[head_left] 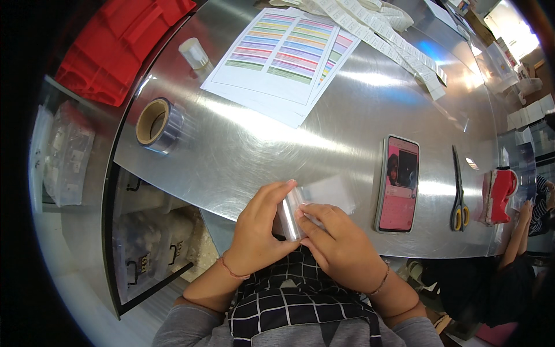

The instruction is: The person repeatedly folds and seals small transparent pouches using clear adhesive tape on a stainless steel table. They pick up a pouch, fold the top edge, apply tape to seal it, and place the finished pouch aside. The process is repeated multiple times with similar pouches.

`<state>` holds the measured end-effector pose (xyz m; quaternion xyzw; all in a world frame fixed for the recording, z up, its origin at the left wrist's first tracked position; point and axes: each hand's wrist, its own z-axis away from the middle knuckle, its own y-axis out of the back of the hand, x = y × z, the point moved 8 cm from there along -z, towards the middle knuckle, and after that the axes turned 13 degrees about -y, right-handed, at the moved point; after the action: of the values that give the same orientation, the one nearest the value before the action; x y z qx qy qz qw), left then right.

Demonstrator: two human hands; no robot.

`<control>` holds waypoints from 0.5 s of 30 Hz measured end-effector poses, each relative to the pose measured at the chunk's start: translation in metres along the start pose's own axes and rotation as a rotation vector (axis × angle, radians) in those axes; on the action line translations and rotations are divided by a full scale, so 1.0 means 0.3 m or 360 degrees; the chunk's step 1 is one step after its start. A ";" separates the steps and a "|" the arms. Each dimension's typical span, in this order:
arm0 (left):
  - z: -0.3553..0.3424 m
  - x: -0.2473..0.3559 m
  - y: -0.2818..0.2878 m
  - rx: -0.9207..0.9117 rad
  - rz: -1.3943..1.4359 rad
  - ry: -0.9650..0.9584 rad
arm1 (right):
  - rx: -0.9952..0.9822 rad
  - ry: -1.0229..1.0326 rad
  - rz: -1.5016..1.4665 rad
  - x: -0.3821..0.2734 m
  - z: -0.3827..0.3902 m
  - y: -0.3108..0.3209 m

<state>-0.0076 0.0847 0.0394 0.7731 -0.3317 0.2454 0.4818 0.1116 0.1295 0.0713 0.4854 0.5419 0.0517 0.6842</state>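
Observation:
A clear plastic tube (288, 216) is held just past the table's near edge, between my two hands. My left hand (258, 218) wraps round its left side, with the fingertips at its top end and the thumb near its bottom. The fingers of my right hand (338, 238) are bent and press against the tube's right side. A thin translucent sheet (332, 194) lies just beyond my right fingers; whether it joins the tube I cannot tell. On the steel table (248, 156) to the right is a phone (398, 185) with its screen lit.
Black scissors (458, 188) and a red tape dispenser (499, 196) lie at the right. To the left are a wide tape roll (155, 124), a small white-capped container (193, 53) and a red bin (118, 49). Colour-striped sheets (277, 49) and label strips (387, 34) lie farther back. Another person's arm (516, 234) shows far right.

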 end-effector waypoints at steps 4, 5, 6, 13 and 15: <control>0.005 -0.002 0.010 -0.0102 0.0124 0.0009 | 0.0029 0.0012 0.0192 -0.009 0.005 -0.010; 0.005 0.000 0.013 -0.0114 0.0109 -0.0013 | 0.0055 0.0016 0.0187 -0.010 0.007 -0.009; 0.005 0.003 0.015 -0.0124 0.0092 -0.0032 | 0.0064 0.0014 0.0188 -0.010 0.009 -0.012; 0.023 0.001 0.009 -0.0054 0.0124 -0.0002 | 0.0087 0.0047 0.0092 -0.002 -0.010 0.005; 0.026 0.000 0.007 -0.0066 0.0122 -0.0039 | -0.0033 0.0082 0.0052 0.006 -0.026 0.011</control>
<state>-0.0088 0.0769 0.0373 0.7526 -0.3718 0.2473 0.4839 0.1075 0.1370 0.0729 0.4857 0.5507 0.0811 0.6740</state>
